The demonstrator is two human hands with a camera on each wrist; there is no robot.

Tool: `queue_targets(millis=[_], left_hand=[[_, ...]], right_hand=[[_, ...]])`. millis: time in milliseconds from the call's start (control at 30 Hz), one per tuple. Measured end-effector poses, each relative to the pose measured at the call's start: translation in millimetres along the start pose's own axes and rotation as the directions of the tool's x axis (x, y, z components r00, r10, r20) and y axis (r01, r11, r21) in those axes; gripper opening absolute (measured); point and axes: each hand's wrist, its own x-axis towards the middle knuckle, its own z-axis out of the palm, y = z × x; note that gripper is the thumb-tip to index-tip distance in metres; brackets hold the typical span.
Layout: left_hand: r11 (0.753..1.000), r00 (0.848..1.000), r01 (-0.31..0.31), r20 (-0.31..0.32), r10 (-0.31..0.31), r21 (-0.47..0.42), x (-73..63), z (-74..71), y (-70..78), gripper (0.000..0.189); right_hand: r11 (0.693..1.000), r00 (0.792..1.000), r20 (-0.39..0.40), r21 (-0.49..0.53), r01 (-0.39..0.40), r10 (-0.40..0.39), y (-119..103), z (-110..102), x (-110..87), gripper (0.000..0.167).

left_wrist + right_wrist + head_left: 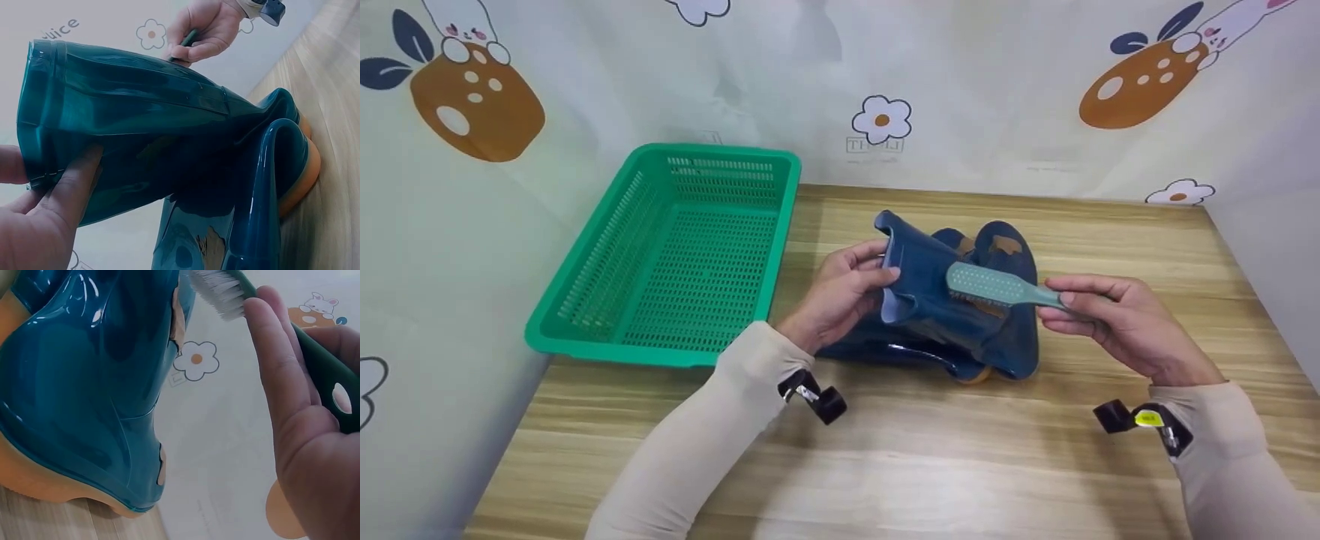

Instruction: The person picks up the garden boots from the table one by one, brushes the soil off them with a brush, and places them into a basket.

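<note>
The left hand is clamping the shaft rim of the upper blue rubber boot, which is extending rightward from the fingers, with the second boot lying just beside it; both are occupying the middle of the tabletop. The right hand is gripping the green scrubbing brush over that shaft; bristle contact is not showing clearly. The green basket is covering the tabletop's far left corner. "Juice" is appearing on the wall covering in the left wrist view. Only the right wrist view is showing the brush handle's oval hole.
</note>
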Motion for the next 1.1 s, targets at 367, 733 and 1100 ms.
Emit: queue_targets(millis=[367,733,1100], left_hand=[[1.000,1.000,0.003,-0.002,-0.003,-0.007,-0.7,-2.6,-2.2,0.045],[1.000,1.000,0.004,0.004,-0.004,0.000,-2.6,-3.8,-2.0,0.046],[1.000,1.000,0.013,0.004,-0.013,-0.004,-0.9,-5.9,-4.0,0.045]], right_hand=[[0.993,0.987,-0.134,-0.077,-0.094,0.084,-6,-13,-11.9,0.031],[0.962,0.980,-0.142,-0.213,-0.169,0.141,-9,-2,-5.1,0.026],[0.966,0.983,-0.140,-0.212,-0.148,0.120,-10,-4,-8.9,0.029]])
